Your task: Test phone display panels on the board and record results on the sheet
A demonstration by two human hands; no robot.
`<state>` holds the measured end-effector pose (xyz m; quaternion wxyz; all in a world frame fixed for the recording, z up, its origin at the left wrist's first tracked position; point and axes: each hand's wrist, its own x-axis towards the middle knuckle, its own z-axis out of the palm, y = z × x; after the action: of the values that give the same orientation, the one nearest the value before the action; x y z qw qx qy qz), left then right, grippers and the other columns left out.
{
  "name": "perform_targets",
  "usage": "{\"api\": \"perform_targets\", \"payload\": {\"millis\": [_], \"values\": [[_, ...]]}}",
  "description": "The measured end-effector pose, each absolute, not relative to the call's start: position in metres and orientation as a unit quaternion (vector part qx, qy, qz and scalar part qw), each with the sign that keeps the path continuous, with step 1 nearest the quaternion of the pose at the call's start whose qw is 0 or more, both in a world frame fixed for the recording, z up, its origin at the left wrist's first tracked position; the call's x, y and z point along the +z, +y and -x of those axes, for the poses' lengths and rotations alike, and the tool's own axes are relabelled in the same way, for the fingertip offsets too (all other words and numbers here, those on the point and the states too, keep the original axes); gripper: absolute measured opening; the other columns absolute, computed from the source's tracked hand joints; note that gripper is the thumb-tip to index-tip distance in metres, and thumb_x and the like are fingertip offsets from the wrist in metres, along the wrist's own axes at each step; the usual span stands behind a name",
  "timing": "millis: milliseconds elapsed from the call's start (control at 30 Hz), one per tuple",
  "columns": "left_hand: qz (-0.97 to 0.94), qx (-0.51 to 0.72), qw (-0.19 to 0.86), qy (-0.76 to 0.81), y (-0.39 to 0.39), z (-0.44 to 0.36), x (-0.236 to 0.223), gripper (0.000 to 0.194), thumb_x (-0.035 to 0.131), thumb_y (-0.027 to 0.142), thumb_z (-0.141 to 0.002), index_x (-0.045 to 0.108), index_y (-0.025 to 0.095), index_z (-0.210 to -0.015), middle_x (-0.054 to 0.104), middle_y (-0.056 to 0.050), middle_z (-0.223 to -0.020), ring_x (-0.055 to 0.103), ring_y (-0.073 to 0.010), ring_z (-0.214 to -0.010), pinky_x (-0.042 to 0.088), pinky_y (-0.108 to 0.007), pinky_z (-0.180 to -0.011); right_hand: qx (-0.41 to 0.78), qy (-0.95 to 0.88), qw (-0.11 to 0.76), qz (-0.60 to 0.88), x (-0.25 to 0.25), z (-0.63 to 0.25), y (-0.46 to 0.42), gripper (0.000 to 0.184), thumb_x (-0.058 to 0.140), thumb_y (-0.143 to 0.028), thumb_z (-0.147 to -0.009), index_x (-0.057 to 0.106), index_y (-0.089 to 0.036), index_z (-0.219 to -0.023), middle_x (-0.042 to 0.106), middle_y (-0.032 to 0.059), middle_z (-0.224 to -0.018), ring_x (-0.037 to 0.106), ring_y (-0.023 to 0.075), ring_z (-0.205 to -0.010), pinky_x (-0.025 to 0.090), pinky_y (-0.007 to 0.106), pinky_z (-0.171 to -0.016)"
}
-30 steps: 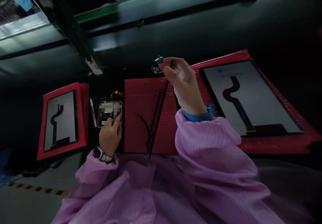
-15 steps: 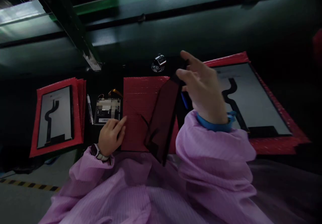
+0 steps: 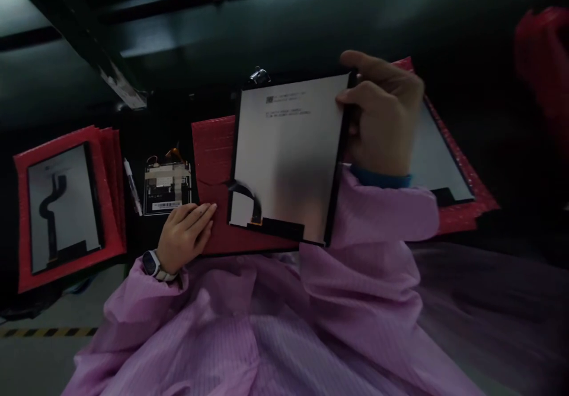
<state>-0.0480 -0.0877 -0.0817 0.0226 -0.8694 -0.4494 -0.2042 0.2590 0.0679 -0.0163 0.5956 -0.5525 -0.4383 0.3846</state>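
Observation:
My right hand [image 3: 384, 117] grips the upper right edge of a display panel [image 3: 288, 153], whose pale grey back with a short black flex cable faces me. The panel hangs tilted over a red bubble-wrap sheet [image 3: 212, 147] in the middle of the dark bench. My left hand [image 3: 183, 235] lies flat with fingers stretched on the sheet's lower left corner, holding nothing. A small circuit board [image 3: 167, 185] sits just above that hand. Both arms are in pink sleeves.
A stack of red sheets with another panel [image 3: 60, 206] lies at the far left, a white pen [image 3: 132, 178] beside it. A further panel on red wrap [image 3: 444, 171] lies at the right, partly behind my hand. A small metal clip [image 3: 258, 76] sits behind the held panel.
My right hand has turned the panel from edge-on to its grey back facing me. My left hand slid from the circuit board onto the red sheet's corner. The view has shifted.

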Motion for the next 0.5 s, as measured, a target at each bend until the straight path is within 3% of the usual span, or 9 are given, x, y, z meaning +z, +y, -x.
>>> {"api": "perform_targets", "payload": {"millis": [133,267,367,433,500], "values": [[0.863,-0.225,-0.023,-0.453,-0.087,0.052,-0.083,0.053,0.056,0.012,-0.096,0.051,0.023,-0.148,0.074,-0.007,-0.122,0.065,-0.0238,-0.108,0.054,-0.040,-0.093,0.463,-0.427,0.572,0.526,-0.039,-0.234,0.083,0.031,0.062,-0.017,-0.076,0.071,-0.020,-0.105,0.048,-0.0072,-0.057,0.027,0.0060,-0.040,0.018,0.025,-0.039],[0.853,-0.254,-0.043,-0.454,-0.090,0.052,-0.082,0.049,0.054,0.008,-0.094,0.056,0.022,-0.142,0.074,-0.009,-0.122,0.065,-0.0243,-0.114,0.054,-0.041,-0.099,0.494,-0.476,0.488,0.539,-0.074,-0.218,0.098,0.046,0.068,-0.019,-0.078,0.060,-0.021,-0.123,0.053,-0.0061,-0.067,0.042,0.0091,-0.049,0.038,0.027,-0.049],[0.860,-0.256,-0.025,-0.441,-0.089,0.053,-0.072,0.045,0.055,0.008,-0.093,0.060,0.022,-0.136,0.074,-0.009,-0.115,0.066,-0.0243,-0.109,0.056,-0.041,-0.097,0.409,-0.575,0.432,0.561,-0.093,-0.217,0.102,0.052,0.068,-0.021,-0.081,0.052,-0.024,-0.130,0.061,-0.0011,-0.076,0.058,0.0184,-0.067,0.054,0.037,-0.071],[0.863,-0.258,0.007,-0.435,-0.081,0.056,-0.060,0.043,0.055,0.009,-0.092,0.062,0.024,-0.132,0.075,-0.008,-0.111,0.067,-0.0240,-0.105,0.056,-0.040,-0.094,0.288,-0.639,0.411,0.583,-0.097,-0.217,0.099,0.043,0.066,-0.028,-0.086,0.053,-0.024,-0.127,0.067,0.0074,-0.096,0.064,0.0267,-0.092,0.054,0.047,-0.090],[0.856,-0.260,0.044,-0.445,-0.061,0.061,-0.048,0.038,0.054,0.012,-0.094,0.064,0.026,-0.129,0.075,-0.006,-0.110,0.067,-0.0237,-0.103,0.055,-0.041,-0.095,0.185,-0.666,0.403,0.600,-0.094,-0.213,0.094,0.033,0.063,-0.036,-0.091,0.057,-0.024,-0.121,0.063,0.0136,-0.116,0.058,0.0334,-0.114,0.049,0.054,-0.101]]}}
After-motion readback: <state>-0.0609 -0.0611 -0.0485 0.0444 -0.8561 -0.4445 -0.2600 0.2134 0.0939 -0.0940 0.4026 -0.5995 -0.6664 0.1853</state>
